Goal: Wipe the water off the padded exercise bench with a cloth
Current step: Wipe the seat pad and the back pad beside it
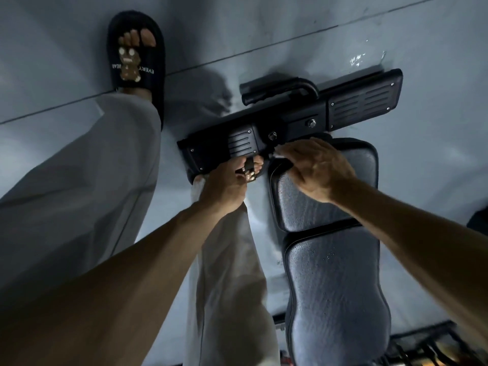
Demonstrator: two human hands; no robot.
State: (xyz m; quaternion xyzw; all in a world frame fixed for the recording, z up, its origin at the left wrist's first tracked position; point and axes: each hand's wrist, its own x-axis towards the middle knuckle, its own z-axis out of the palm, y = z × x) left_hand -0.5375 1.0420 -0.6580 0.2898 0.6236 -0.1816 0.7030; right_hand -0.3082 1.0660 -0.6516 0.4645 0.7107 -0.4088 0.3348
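The padded exercise bench is seen running from the lower right of the frame up to the centre, in two dark cushions beaded with water droplets. At the far end of the upper cushion, just right of centre, the right hand is laid palm down, its fingers held fairly straight and close together. A small pale edge of what may be the cloth is glimpsed under the fingertips; the rest is hidden by the hand. The left hand is held at the centre of the frame, beside the bench's left edge, over a slippered foot; whether its fingers are spread or curled cannot be told. Black metal frame parts are seen above the hands. A dark slipper with a bear figure is seen at the upper left on the pale floor, below light trousers.
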